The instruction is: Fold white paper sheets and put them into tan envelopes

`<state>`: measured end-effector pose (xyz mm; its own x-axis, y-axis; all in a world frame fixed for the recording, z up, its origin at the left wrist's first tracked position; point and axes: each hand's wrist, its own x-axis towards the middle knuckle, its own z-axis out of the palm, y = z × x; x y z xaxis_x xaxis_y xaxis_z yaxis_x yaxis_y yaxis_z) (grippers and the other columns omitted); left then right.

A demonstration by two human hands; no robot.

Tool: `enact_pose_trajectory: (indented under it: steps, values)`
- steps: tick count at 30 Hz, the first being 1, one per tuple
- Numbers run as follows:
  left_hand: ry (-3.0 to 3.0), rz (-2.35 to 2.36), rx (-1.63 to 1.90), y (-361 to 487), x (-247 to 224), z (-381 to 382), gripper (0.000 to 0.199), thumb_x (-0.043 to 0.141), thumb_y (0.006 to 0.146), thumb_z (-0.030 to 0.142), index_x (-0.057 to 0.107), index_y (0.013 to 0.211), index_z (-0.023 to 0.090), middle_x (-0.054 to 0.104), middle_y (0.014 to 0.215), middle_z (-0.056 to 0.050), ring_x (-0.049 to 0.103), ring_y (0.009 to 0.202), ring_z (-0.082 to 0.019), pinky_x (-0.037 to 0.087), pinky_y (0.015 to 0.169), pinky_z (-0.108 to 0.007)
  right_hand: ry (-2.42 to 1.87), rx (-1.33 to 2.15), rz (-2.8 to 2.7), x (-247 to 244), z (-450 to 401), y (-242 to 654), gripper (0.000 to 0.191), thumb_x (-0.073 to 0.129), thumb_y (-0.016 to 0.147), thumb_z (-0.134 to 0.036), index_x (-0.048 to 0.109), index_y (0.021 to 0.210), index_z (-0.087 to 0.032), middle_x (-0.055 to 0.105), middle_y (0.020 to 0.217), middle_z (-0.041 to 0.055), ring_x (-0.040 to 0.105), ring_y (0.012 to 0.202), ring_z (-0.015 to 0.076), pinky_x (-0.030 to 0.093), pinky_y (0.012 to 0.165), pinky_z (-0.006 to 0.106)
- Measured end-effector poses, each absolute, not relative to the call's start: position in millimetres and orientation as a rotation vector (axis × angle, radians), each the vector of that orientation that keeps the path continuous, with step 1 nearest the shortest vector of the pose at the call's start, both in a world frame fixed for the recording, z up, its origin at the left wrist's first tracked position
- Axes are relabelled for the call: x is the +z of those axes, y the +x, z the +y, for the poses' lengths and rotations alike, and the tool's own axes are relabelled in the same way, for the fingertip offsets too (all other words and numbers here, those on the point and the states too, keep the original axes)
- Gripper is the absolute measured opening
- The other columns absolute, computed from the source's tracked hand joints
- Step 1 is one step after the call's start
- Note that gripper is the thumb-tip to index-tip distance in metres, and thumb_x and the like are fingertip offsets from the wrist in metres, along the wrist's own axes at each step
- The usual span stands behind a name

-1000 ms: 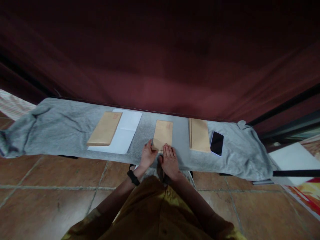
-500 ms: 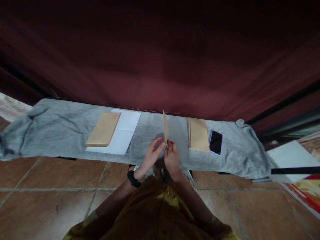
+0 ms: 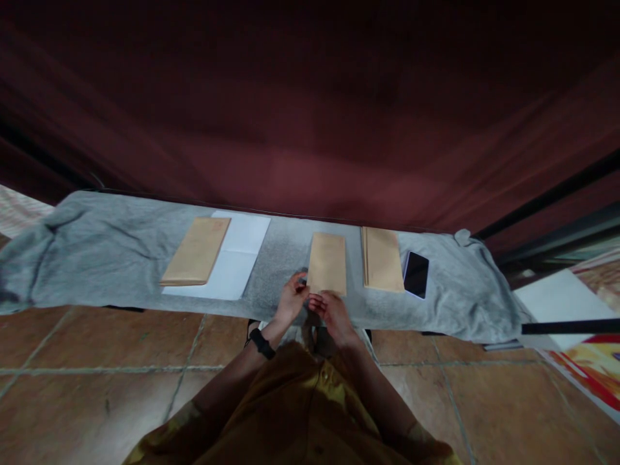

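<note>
A flat brown paper envelope faces upward just above the grey cloth, its long sides pointing away from me. My left hand has thumb and fingers closed at its near left corner. Along the near edge, my right hand grips the same envelope, fingers curled under and beside the edge. To the left, a stack of brown envelopes rests partly over a creased white paper sheet. Another small pile of brown envelopes lies to the right, close to a dark-screened phone.
The grey cloth covers a long narrow bench or table. A dark red curtain-like surface rises behind it. At the far right, white paper lies by a black bar. Tiled floor shows below.
The envelope has turned from edge-on and upright to lying nearly flat, its broad face showing. My left hand has closed on its near left corner.
</note>
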<state>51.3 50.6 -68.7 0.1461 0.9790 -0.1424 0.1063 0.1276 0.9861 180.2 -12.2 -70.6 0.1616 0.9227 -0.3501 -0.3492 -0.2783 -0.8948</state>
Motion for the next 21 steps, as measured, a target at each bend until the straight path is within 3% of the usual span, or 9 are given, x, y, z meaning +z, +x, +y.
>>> enact_pose_trajectory:
  steps: [7, 13, 16, 18, 21]
  values:
    - [1.508, 1.493, 0.773, 42.7, -63.4, 40.7, 0.033, 0.061, 0.084, 0.012, 0.07, 0.115, 0.019, 0.07, 0.078, 0.001, 0.067, 0.069, -0.015, 0.052, 0.068, -0.026, -1.176, 1.789, -0.451, -58.5, -23.2, 190.0, 0.047, 0.069, 0.083, -0.058, 0.074, 0.096, -0.013, 0.08, 0.098, 0.0155, 0.076, 0.08, 0.0209, 0.061, 0.071, 0.03]
    - [1.735, 1.63, 0.495, 47.1, -51.0, 29.9, 0.033, 0.062, 0.091, 0.012, 0.07, 0.122, 0.02, 0.076, 0.087, -0.003, 0.071, 0.078, -0.018, 0.052, 0.073, -0.027, -1.449, 1.529, -0.819, -67.0, -41.0, 196.9, 0.047, 0.052, 0.094, -0.059, 0.074, 0.098, -0.018, 0.079, 0.093, 0.0114, 0.074, 0.073, 0.0227, 0.063, 0.07, 0.038]
    - [1.834, 1.662, 0.352, 49.1, -41.9, 27.2, 0.032, 0.061, 0.095, 0.016, 0.069, 0.125, 0.02, 0.078, 0.093, -0.005, 0.073, 0.083, -0.02, 0.052, 0.074, -0.028, -1.603, 1.119, -1.14, -65.3, -47.8, 207.5, 0.043, 0.045, 0.101, -0.05, 0.074, 0.108, -0.019, 0.077, 0.109, 0.0144, 0.073, 0.098, 0.028, 0.061, 0.09, 0.047]
    - [1.936, 1.675, 0.264, 50.0, -36.9, 25.3, 0.031, 0.059, 0.098, 0.019, 0.068, 0.127, 0.021, 0.078, 0.097, -0.007, 0.074, 0.086, -0.022, 0.054, 0.075, -0.031, -1.624, 0.787, -1.44, -63.6, -50.2, 215.5, 0.04, 0.042, 0.105, -0.038, 0.071, 0.123, -0.018, 0.071, 0.128, 0.0165, 0.064, 0.123, 0.0288, 0.052, 0.109, 0.051]
    - [2.203, 1.66, 0.249, 53.6, -34.4, 23.0, 0.027, 0.052, 0.101, 0.02, 0.071, 0.121, 0.021, 0.077, 0.104, -0.01, 0.072, 0.1, -0.027, 0.055, 0.088, -0.038, -1.636, 0.34, -1.882, -66.2, -51.3, 223.2, 0.044, 0.038, 0.107, -0.026, 0.059, 0.143, -0.014, 0.062, 0.146, 0.0172, 0.052, 0.141, 0.0275, 0.041, 0.12, 0.054]
